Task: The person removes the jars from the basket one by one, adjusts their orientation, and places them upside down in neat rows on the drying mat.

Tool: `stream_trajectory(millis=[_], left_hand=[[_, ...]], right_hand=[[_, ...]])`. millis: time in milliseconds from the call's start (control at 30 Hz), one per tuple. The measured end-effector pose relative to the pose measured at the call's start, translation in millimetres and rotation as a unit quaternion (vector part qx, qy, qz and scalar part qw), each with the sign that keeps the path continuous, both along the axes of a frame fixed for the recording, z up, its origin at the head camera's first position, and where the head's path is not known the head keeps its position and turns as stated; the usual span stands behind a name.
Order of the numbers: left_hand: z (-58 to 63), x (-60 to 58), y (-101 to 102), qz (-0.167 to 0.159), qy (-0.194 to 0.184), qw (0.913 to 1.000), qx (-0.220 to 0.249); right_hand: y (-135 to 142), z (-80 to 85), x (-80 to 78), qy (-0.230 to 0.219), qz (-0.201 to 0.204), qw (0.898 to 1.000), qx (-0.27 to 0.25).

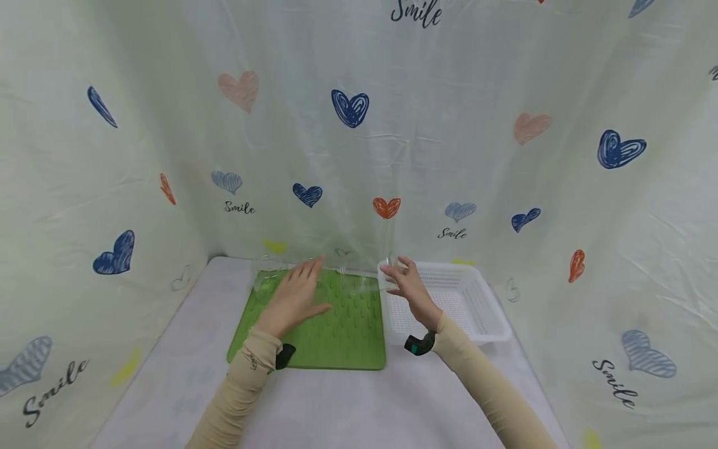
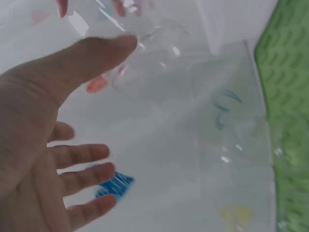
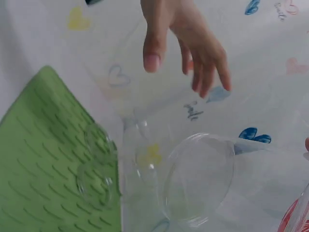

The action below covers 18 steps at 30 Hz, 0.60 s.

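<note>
My left hand [image 1: 291, 302] is over the green mat [image 1: 336, 349], palm turned inward, its thumb apart and its fingers loosely extended with nothing in them. In the left wrist view its thumb [image 2: 96, 55] overlaps faint clear shapes behind. My right hand [image 1: 408, 288] is at the near side of the basket, fingers bent around a clear drinking glass [image 3: 198, 181]. That glass lies nearly sideways in the air, its round mouth facing the left hand. Other clear glassware [image 3: 96, 179] stands on the mat near its back edge, hard to make out.
A white perforated basket [image 1: 493, 312] sits right of the mat on a white-covered table [image 1: 348, 405]. A pale curtain [image 1: 348, 156] printed with hearts and "Smile" encloses the back and sides.
</note>
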<state>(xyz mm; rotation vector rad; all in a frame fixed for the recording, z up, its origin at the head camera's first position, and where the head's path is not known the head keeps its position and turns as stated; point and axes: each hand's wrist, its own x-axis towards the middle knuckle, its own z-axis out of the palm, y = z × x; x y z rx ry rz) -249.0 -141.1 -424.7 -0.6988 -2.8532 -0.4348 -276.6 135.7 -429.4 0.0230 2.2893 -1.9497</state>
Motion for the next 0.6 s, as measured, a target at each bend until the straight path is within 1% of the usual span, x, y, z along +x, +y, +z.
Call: stream_trajectory(millis=[67,167,233,333,400,467,533,600], left_hand=[[-12.5,3.2,-14,0.027,-0.020,0.9994,0.007],[-39.1,7.6,-36,0.054,-0.038,0.9977,0.015],[-60.1,10.9,-50,0.067,-0.049,0.9964,0.012],[-92.1,15.0,-66,0.086,-0.063,0.9943,0.006],[-111.9,17.1,-74,0.096,-0.073,0.9927,0.004],[-129.1,18.0,-81,0.102,-0.081,0.9915,0.008],[-143.7,18.4,-86,0.106,-0.085,0.9906,0.014],[-154.4,18.8,-91,0.112,-0.091,0.9893,0.020]], right_hand=[[-3,-0.8,-9.7,0.025,-0.024,0.998,0.044],[-8,-5.1,-23.5,0.049,-0.050,0.992,0.102],[-12,-10.1,-32.5,0.063,-0.052,0.987,0.139],[-20,-21.0,-46.2,0.086,-0.040,0.977,0.190],[-25,-29.1,-55.0,0.101,-0.030,0.968,0.229],[-30,-38.1,-62.9,0.111,-0.024,0.956,0.269],[-35,-46.5,-68.4,0.120,-0.018,0.943,0.309],[-40,-54.2,-72.5,0.132,-0.011,0.928,0.347]])
